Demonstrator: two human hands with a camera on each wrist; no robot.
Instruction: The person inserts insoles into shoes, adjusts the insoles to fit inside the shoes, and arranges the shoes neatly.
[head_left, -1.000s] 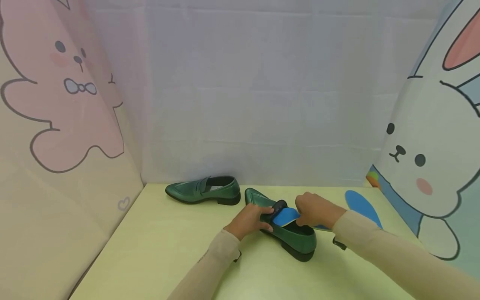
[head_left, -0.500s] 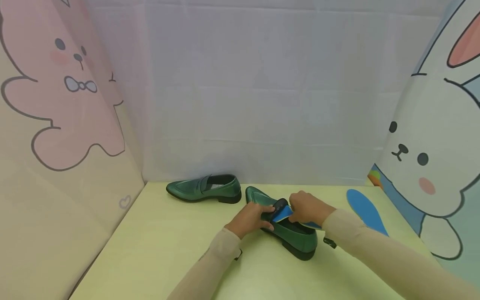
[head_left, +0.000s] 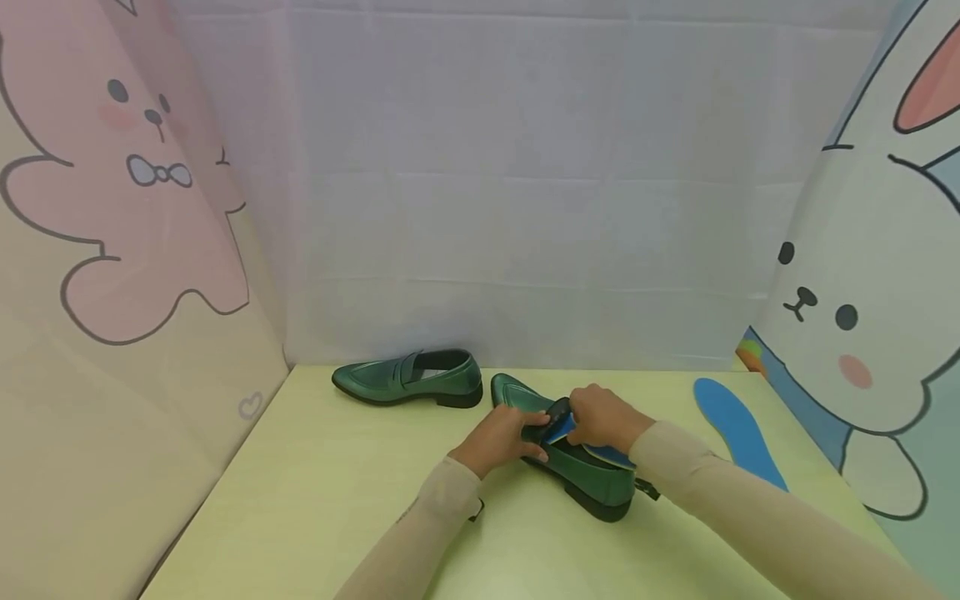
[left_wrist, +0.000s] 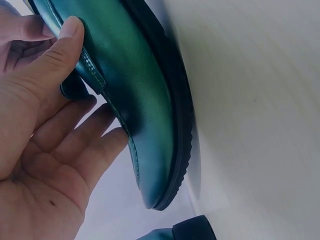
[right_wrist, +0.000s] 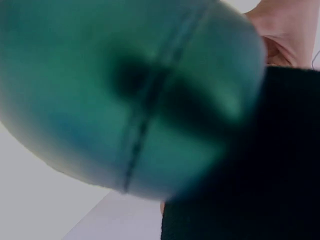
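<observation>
A green loafer (head_left: 592, 482) stands at an angle on the table, toe pointing to the back left. My left hand (head_left: 498, 437) grips it by the strap over the instep; the left wrist view shows the thumb (left_wrist: 72, 32) on the strap and the other fingers stretched across the toe part. A blue insole (head_left: 611, 456) sits partly inside the loafer, its front under the strap. Over the opening, my right hand (head_left: 603, 417) pinches the insole, its fingertips hidden behind the hand. Close up and blurred, the loafer's heel end (right_wrist: 75, 90) fills much of the right wrist view.
Another green loafer (head_left: 408, 381) stands at the back left of the yellow table (head_left: 315, 508). A second blue insole (head_left: 738, 429) lies to the right, partly covered by my right sleeve (head_left: 720, 492). A white cloth (head_left: 487, 192) hangs behind the table.
My right hand has moved left and forward toward the strap, pushing the insole deeper into the loafer. Less of the insole's front shows. The left hand keeps its grip in place.
</observation>
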